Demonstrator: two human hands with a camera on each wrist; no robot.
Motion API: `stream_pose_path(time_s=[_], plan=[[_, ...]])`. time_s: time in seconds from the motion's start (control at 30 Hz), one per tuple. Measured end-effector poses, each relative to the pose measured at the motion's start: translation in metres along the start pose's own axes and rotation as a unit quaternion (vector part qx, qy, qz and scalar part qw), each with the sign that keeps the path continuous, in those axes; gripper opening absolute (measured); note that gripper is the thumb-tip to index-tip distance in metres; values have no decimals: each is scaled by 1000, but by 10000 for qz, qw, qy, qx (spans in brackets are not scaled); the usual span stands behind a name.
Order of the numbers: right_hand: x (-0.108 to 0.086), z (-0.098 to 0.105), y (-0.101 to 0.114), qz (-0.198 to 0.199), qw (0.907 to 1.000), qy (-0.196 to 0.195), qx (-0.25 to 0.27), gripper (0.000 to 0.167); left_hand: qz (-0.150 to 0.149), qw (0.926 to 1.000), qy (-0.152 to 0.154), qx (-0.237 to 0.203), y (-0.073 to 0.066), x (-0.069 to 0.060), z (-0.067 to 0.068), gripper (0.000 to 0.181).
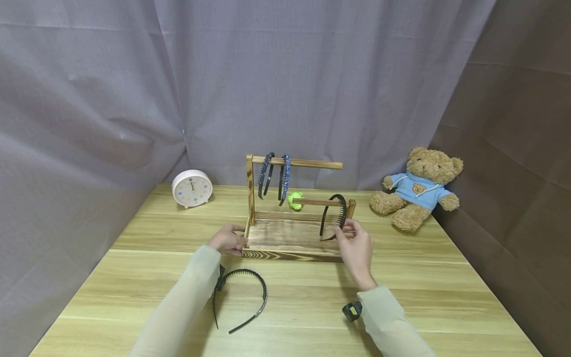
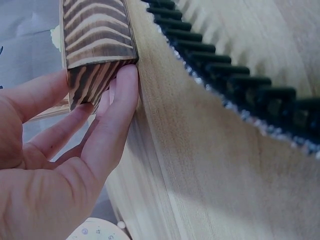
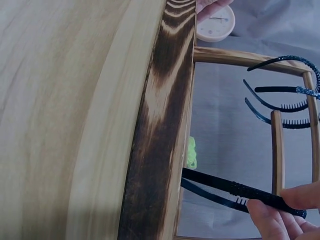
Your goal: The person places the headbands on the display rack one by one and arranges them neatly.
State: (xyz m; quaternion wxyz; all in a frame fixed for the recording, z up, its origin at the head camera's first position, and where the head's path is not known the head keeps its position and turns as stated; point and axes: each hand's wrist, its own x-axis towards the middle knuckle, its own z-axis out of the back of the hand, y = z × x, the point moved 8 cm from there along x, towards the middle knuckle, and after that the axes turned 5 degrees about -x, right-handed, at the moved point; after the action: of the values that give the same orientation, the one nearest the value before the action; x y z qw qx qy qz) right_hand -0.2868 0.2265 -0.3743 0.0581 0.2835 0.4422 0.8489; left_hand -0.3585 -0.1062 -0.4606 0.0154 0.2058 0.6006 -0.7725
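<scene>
A wooden stand (image 1: 290,255) with an upper bar and a lower bar is on the table. My left hand (image 1: 229,239) grips the left end of its base, fingers round the corner in the left wrist view. Over the lower bar hangs a black toothed headband (image 1: 343,210). My right hand (image 1: 357,248) pinches one side of that headband between thumb and fingers, seen closely in the right wrist view. On the upper bar (image 1: 312,163) hang a dark headband (image 1: 261,178) and a blue glittery headband (image 1: 286,179). Another black headband (image 1: 264,287) with glitter lies in front of the stand, near my left wrist.
A white round clock (image 1: 192,188) stands at the back left. At the back right sits a teddy bear (image 1: 417,191) in a blue hoodie. Something fuzzy and bright green (image 1: 295,201) is behind the stand. Grey curtains (image 1: 312,89) hang behind the table (image 1: 147,277).
</scene>
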Motion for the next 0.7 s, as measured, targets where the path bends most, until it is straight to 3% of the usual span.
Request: stream_pose_path(time_s=[0.27,0.7], plan=[[2,-1,-5,12,9996,81,-260,29,-2,10000,0,8,-1,0,0,55],[1,-4,-10,-174,9990,365,-174,34,33,10000,-51,9,0,-1,-1,54]])
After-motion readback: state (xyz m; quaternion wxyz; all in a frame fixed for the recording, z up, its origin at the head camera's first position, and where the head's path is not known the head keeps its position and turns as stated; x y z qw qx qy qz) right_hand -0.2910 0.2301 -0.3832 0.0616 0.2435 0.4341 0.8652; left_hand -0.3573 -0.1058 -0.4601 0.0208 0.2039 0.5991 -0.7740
